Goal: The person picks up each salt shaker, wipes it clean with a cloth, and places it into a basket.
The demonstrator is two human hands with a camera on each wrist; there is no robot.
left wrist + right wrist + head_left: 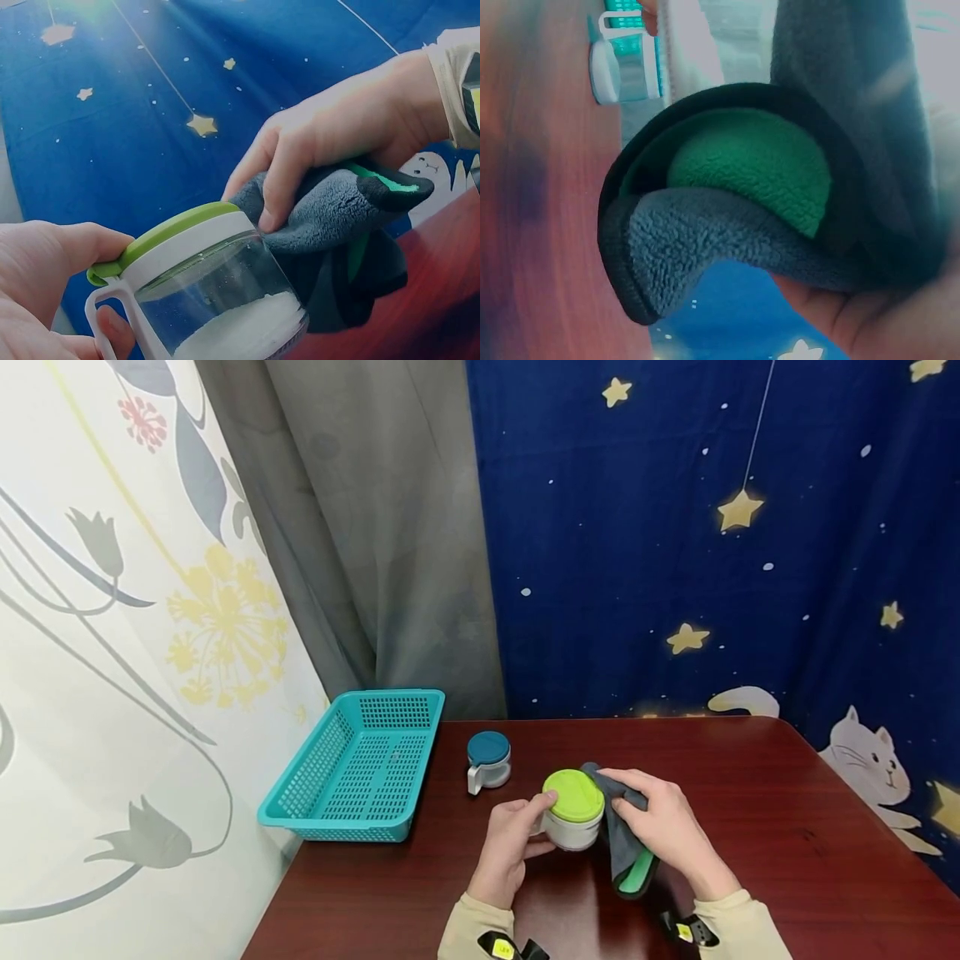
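Observation:
A clear jar (pixel 225 292) with a green lid (pixel 574 795) and a white handle (pixel 112 307) is held above the table, some white contents lying inside it. My left hand (pixel 508 843) grips it at the handle side, thumb on the lid's edge. In the left wrist view the jar is tilted. On its other side, my right hand (pixel 663 822) holds a bunched grey cloth (pixel 322 214) with a green reverse side (pixel 750 165) against the jar's wall near the lid. The cloth covers part of the right fingers.
A similar jar with a blue lid (pixel 489 748) stands on the dark red table (pixel 750 793), behind the held jar. To its left sits a turquoise plastic basket (pixel 412 814). Curtains (pixel 637 527) hang behind the table.

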